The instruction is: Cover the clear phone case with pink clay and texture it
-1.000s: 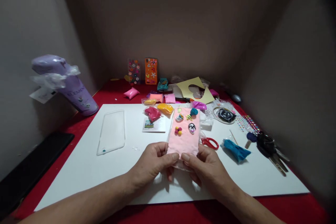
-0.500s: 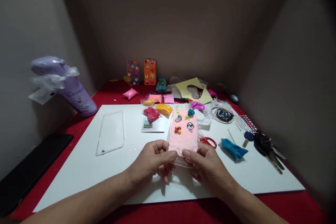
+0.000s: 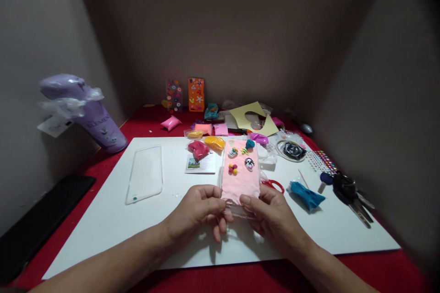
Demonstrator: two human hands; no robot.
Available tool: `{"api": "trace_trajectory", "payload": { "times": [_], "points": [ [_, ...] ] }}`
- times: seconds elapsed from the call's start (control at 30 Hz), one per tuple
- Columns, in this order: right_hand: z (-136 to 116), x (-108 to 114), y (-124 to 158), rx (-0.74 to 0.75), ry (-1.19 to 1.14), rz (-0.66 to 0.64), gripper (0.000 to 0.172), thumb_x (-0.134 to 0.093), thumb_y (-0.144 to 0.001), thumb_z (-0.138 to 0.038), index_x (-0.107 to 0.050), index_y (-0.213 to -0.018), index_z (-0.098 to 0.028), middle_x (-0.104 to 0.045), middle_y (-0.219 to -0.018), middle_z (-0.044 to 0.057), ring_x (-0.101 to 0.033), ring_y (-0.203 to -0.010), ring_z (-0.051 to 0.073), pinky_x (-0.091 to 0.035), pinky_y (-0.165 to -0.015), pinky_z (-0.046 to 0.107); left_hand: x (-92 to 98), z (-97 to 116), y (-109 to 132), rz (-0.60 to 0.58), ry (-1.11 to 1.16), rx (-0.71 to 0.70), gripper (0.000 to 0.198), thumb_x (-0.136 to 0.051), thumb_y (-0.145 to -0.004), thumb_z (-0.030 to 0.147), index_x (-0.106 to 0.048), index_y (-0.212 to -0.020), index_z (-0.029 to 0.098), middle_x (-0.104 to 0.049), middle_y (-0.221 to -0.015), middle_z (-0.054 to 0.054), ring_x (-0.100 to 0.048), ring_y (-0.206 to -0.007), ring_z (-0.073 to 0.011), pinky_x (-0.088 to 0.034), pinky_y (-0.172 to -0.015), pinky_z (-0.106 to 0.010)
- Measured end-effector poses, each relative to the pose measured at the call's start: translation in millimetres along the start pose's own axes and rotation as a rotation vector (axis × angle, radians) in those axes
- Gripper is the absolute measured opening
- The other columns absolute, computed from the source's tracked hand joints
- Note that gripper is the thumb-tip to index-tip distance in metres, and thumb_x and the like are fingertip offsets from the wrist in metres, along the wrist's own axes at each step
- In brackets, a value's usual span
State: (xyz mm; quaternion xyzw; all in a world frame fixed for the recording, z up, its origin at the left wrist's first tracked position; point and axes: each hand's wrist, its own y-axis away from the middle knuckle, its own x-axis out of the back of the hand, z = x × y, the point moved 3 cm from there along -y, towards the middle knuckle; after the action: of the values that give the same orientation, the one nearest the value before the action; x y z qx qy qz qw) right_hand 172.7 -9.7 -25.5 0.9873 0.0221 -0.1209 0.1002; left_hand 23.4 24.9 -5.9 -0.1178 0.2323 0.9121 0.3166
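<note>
Between my hands is a clear phone case (image 3: 240, 181), its back covered with pink clay except for a see-through strip at the near end. Small clay figures decorate the upper half: a red and yellow flower, a black and white face, a blue lump and striped pieces. My left hand (image 3: 202, 208) grips the near left corner, thumb on top and fingers beneath. At the near right corner my right hand (image 3: 268, 208) holds on the same way, its thumb resting on the clay edge. Red-handled scissors (image 3: 275, 186) lie partly hidden behind the case.
A second clear case (image 3: 146, 174) lies left on the white board (image 3: 113, 233). Clay packets (image 3: 199, 149), a blue packet (image 3: 307, 196), keys (image 3: 350, 194) and a gem sheet (image 3: 322, 161) surround the work. A purple bottle (image 3: 99, 123) leans left; decorated cases (image 3: 196, 94) stand behind.
The case has tipped up slightly toward me, and its pink face shows a little more. My left thumb has slid left, off the clay toward the case's edge.
</note>
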Motion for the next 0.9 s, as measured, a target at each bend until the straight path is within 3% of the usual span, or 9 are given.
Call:
{"api": "trace_trajectory", "payload": {
  "times": [0.17,0.33,0.7,0.9],
  "points": [
    [0.1,1.4,0.3,-0.005,0.011,0.000,0.029,-0.063,-0.077,-0.038,-0.049,-0.065,-0.016,-0.043,-0.048,-0.007,-0.034,-0.037,0.004,-0.023,-0.035,0.019,2.3,-2.3,-0.8,-0.034,0.054,-0.012,0.018,-0.063,-0.074,0.027,-0.052,-0.074,0.013,-0.064,-0.068,-0.007,-0.059,-0.050,-0.0131,-0.048,-0.038,-0.021],
    [0.1,1.9,1.6,-0.008,0.016,-0.002,0.030,-0.064,-0.077,-0.038,-0.047,-0.064,-0.016,-0.042,-0.049,-0.007,-0.033,-0.038,0.004,-0.023,-0.037,0.019,5.1,-1.6,-2.9,-0.009,0.047,-0.032,0.026,-0.054,-0.080,0.034,-0.053,-0.067,0.012,-0.063,-0.065,-0.009,-0.057,-0.045,-0.0123,-0.045,-0.034,-0.020],
    [-3.4,2.3,1.4,0.015,-0.002,0.072,0.029,-0.067,-0.074,-0.039,-0.048,-0.067,-0.018,-0.042,-0.049,-0.007,-0.034,-0.039,0.006,-0.021,-0.038,0.020,2.3,1.1,1.5,-0.052,0.107,0.003,0.012,-0.062,-0.074,0.020,-0.053,-0.071,0.012,-0.065,-0.065,-0.007,-0.058,-0.046,-0.0113,-0.047,-0.038,-0.019],
    [-4.6,2.3,2.4,0.023,0.020,0.066,0.032,-0.066,-0.074,-0.041,-0.046,-0.063,-0.017,-0.039,-0.049,-0.007,-0.031,-0.039,0.005,-0.021,-0.038,0.020,3.8,0.9,2.5,-0.070,0.101,0.009,0.016,-0.066,-0.071,0.019,-0.052,-0.075,0.012,-0.065,-0.068,-0.007,-0.060,-0.051,-0.0122,-0.051,-0.043,-0.022]
  ]
}}
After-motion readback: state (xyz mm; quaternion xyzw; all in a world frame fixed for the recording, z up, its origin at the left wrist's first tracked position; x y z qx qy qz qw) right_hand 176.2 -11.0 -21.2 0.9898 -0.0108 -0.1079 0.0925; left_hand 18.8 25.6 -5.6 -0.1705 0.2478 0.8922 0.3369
